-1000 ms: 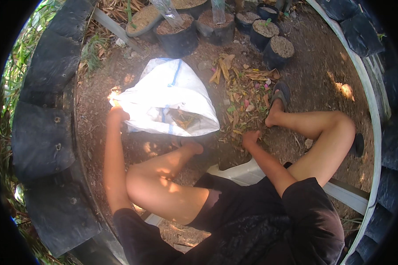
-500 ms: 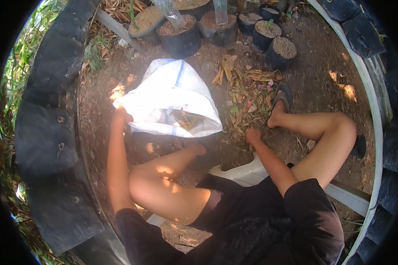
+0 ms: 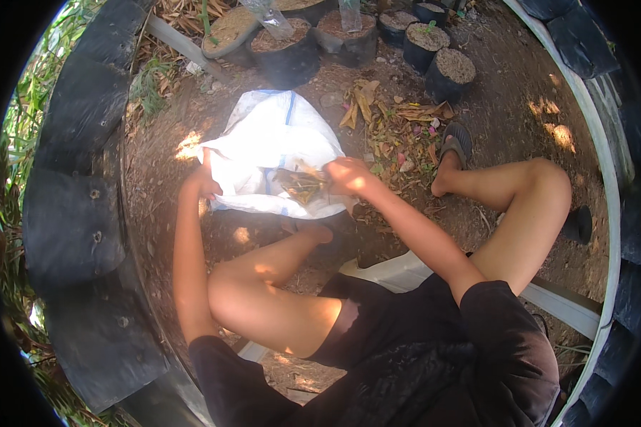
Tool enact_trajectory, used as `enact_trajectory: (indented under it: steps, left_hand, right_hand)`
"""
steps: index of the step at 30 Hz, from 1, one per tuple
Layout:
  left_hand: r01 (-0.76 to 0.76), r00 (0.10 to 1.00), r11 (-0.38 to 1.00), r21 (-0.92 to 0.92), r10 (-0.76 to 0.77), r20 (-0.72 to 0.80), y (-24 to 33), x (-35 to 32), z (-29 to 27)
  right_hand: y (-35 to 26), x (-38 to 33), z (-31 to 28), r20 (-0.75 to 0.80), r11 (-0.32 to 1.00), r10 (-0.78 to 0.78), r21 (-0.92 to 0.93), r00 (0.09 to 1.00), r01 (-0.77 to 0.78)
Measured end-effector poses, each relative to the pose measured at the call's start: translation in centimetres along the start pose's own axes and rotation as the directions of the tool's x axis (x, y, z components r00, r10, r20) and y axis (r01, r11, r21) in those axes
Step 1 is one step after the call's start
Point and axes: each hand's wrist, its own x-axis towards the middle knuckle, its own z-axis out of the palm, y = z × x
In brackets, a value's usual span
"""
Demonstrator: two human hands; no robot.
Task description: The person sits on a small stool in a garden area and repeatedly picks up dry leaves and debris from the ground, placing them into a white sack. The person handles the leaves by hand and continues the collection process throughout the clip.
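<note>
A white woven sack (image 3: pixel 267 139) with blue stripes lies on the soil in front of me, its mouth turned toward me. My left hand (image 3: pixel 206 183) is closed on the left side of its rim. Inside the mouth, dry brown leaves (image 3: pixel 299 186) show. At the right side of the opening is my right hand (image 3: pixel 347 176), somewhat blurred, its fingers closed on dry leaves. The sack's rim beneath this hand is partly hidden. Beyond my right hand, a pile of fallen leaves (image 3: pixel 399 135) with a few pink petals is spread on the ground.
Several black pots of soil (image 3: pixel 285 64) line the far side, some with clear plastic bottles (image 3: pixel 267 18) stuck in. Black sheeting (image 3: pixel 75 228) walls the left; a pale curved edge (image 3: pixel 591 128) bounds the right. My sandalled foot (image 3: pixel 454 153) rests beside the leaf pile, above a pale seat (image 3: pixel 392 272).
My right hand has moved left and away from me, from the near edge of the leaf pile to the sack's mouth. My left hand still grips the rim, and the opening has shifted shape slightly.
</note>
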Motion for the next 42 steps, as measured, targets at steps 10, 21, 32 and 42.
enact_trajectory:
  steps: [10,21,32,42]
  left_hand:
    - [0.143,0.984,0.989,-0.019,-0.145,-0.107,-1.1,1.5,0.3]
    - [0.430,0.888,0.896,0.110,-0.397,-0.233,-2.8,2.7,0.7]
    - [0.414,0.891,0.894,0.174,-0.358,-0.279,-1.2,1.7,1.1]
    - [0.250,0.955,0.965,0.080,-0.232,-0.187,-3.0,3.1,0.5]
  right_hand:
    - [-0.2,3.1,2.3,-0.254,0.955,-0.190,0.176,0.948,0.238]
    - [15.8,-1.1,9.5,0.076,0.907,0.420,-0.069,0.905,-0.415]
    - [12.7,-3.3,14.9,0.116,0.841,0.470,-0.359,0.875,-0.404]
    - [13.1,-5.4,17.8,0.016,0.831,0.445,-0.379,0.895,-0.406]
